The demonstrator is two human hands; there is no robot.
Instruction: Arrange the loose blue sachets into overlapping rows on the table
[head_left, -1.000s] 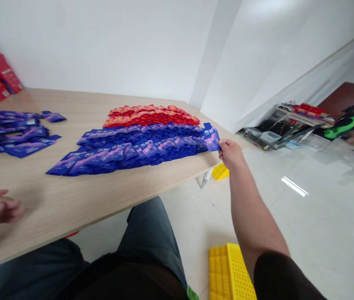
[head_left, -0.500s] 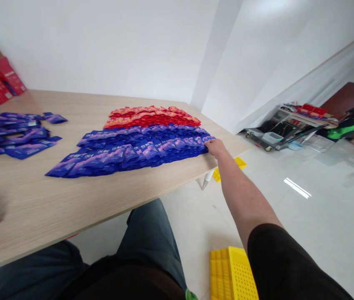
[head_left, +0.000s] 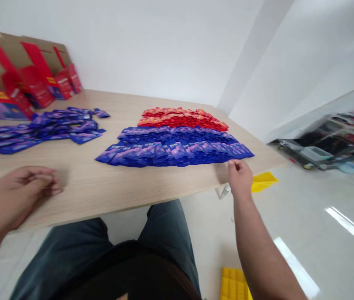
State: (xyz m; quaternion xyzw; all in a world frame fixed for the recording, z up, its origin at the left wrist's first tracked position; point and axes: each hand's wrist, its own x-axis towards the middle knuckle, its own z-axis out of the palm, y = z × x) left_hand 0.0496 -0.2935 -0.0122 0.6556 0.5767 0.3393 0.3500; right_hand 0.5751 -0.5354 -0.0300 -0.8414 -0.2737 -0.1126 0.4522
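Observation:
My right hand is at the front right of the table, its fingers curled closed, with nothing visible in them. Just beyond it lie overlapping rows of blue-purple sachets, whose right end is close to my fingertips. Behind these are rows of red-orange sachets. On the left, my left hand rests by the table's front edge, fingers loosely curled against the thumb, and no object shows in it. A looser heap of blue-purple sachets lies beyond that hand.
Red and blue cardboard boxes with raised flaps stand at the back left of the wooden table, against a white wall. Yellow plastic crates are on the floor at right. A trolley stands farther off.
My right hand has drawn back from the right end of the blue-purple rows towards me. My left hand has come further into view, and the view has turned left.

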